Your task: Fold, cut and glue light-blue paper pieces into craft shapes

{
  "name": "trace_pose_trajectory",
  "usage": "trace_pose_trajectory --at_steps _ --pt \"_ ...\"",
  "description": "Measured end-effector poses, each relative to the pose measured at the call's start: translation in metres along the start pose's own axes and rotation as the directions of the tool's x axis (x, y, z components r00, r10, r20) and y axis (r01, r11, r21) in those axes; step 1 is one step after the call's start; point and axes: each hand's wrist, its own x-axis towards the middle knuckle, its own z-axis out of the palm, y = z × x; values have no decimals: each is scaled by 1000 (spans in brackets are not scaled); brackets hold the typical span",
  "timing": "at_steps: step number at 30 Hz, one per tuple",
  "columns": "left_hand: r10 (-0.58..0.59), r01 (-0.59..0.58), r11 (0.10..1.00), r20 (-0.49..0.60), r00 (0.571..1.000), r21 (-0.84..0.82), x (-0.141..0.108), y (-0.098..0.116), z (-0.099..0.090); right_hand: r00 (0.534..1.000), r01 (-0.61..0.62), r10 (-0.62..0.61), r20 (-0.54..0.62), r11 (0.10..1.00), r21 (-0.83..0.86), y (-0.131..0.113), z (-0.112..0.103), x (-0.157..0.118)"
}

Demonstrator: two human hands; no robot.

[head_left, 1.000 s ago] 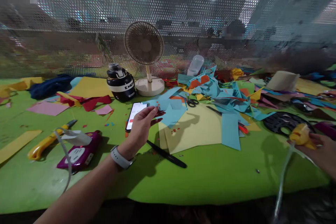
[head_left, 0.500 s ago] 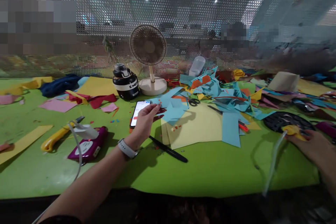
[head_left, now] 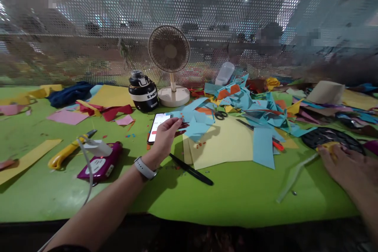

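Observation:
My left hand hangs over the table beside a lit phone, its thumb and forefinger pinched together; what they hold, if anything, is too small to name. Pale yellow sheets and light blue paper pieces lie to its right. At the far right, my right hand is closed on a yellow object, partly hidden by the fingers, at the edge of a round black tray. A pale translucent strip trails from that object toward the table's front.
A fan, a black bottle and crumpled blue paper stand or lie behind. Scissors, a black pen-like stick, a purple device and a yellow-handled cutter lie on the green table.
My right hand has turned over the yellow object and covers more of it. The strip has swung left. My left hand keeps its pinch, and the view has shifted slightly.

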Motion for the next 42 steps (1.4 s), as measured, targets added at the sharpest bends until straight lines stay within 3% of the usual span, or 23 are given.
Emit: trace_pose_trajectory --at_steps 7,14,19,23,42 --pt "5 -6 999 17 1000 34 -1 -2 -1 996 -7 6 -85 1000 -5 -1 4 -4" --pt "2 -5 998 44 999 57 -6 -2 3 1000 -22 21 14 1000 11 -8 -4 -9" --pt "5 -8 998 57 998 60 -8 -1 4 998 0 3 -70 999 33 -11 -3 -13" --pt "5 -9 998 69 998 60 -7 -2 3 1000 14 -14 -14 1000 0 -11 -5 -11" --pt "-3 -2 998 88 996 58 -13 -2 8 999 19 -17 -46 999 35 -11 -5 -10"
